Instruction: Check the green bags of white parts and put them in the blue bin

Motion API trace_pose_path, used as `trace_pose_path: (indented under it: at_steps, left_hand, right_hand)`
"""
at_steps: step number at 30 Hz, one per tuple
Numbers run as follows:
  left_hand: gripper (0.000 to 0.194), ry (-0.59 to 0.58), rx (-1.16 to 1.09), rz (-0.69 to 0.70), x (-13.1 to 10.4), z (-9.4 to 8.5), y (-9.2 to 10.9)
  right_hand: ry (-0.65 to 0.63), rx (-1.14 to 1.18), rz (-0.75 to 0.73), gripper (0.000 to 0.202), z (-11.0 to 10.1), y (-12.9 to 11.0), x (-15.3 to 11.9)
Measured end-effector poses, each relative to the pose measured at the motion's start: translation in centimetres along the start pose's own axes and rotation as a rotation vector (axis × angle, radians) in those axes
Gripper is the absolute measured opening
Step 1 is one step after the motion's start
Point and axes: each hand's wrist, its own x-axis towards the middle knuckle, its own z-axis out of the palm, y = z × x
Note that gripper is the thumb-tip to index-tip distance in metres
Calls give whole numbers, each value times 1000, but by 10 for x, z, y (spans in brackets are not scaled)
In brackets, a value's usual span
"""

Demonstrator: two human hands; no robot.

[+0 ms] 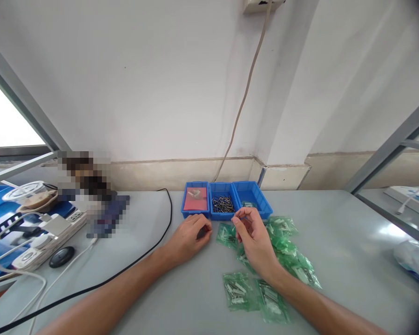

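Note:
My left hand [190, 237] rests low over the table just in front of the blue bin [183, 211] with a pink card. Its fingers are curled toward the thumb, and what they hold, if anything, is hidden. My right hand [254, 237] is raised before the other bins, thumb and forefinger pinched together; I cannot make out anything between them. The middle blue bin [213, 216] holds many metal screws [223, 204]. A few pale pieces [194, 193] lie on the pink card [195, 204]. Green plastic bags [282, 242] of small white and metal parts lie under and beside my right hand.
The right blue bin [247, 190] has a little green bag inside. Two green bags [237, 291] lie nearer me. A black cable [139, 260] crosses the table at left, near a black mouse [62, 257] and a power strip [31, 258]. A wall [160, 93] stands behind.

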Motion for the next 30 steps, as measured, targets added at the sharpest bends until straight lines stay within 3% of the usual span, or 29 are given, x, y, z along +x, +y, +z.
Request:
trace_pose_path:
  at_steps: [6, 19, 30]
  left_hand:
    - [6, 36, 5, 1, -2, 3, -6]
    - [7, 289, -21, -32, -1, 3, -7]
    - [16, 255, 19, 6, -1, 1, -11]
  right_hand:
    - [-6, -10, 3, 19, -1, 0, 0]
    - [3, 10, 21, 21, 0, -3, -1]
    - [-13, 8, 31, 22, 0, -4, -1]
